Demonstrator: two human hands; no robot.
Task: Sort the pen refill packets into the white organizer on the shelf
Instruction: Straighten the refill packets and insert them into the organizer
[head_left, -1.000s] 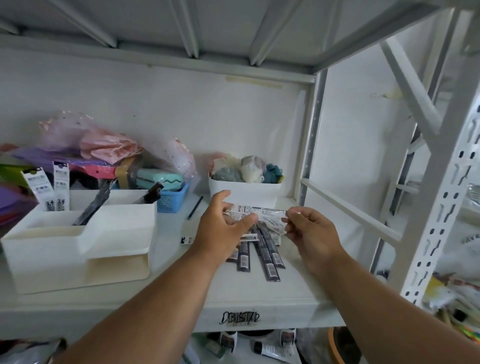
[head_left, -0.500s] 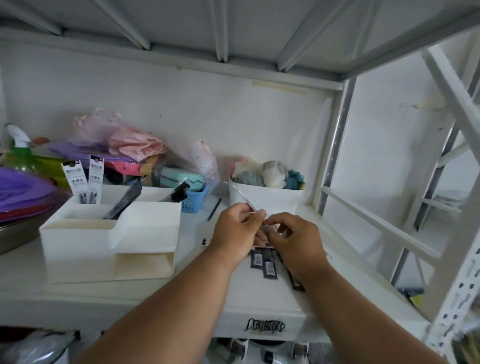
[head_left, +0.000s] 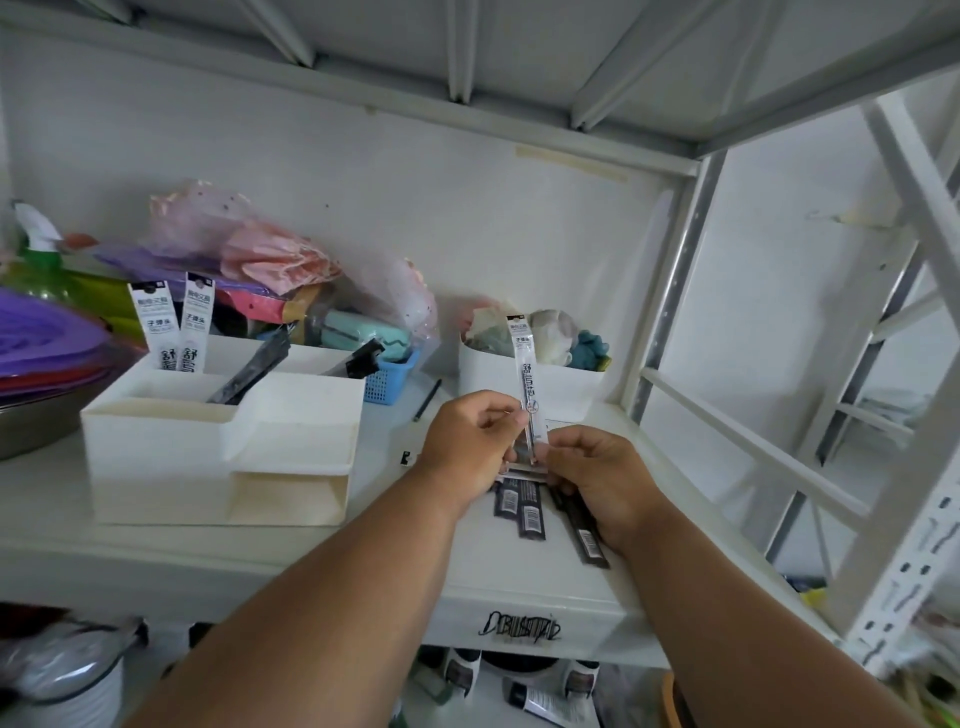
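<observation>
A white pen refill packet (head_left: 525, 374) stands upright between my hands. My left hand (head_left: 470, 439) pinches its middle and my right hand (head_left: 592, 475) pinches its lower end. Under my hands several dark refill packets (head_left: 525, 506) lie flat on the shelf (head_left: 208, 551). The white organizer (head_left: 218, 441) stands at the left of the shelf. Two white packets (head_left: 174, 322) stand in its back left compartment, and dark packets (head_left: 249, 371) lean in the compartments beside them.
A white bin (head_left: 563, 387) of soft items stands behind my hands. A blue basket (head_left: 387, 382) and a black pen (head_left: 427, 400) sit between bin and organizer. Bags and purple plates crowd the back left. A metal upright (head_left: 670, 291) and crossbar bound the right.
The white packet went from lying sideways between my hands to standing upright. My hands came closer together, and the view shifted right and nearer.
</observation>
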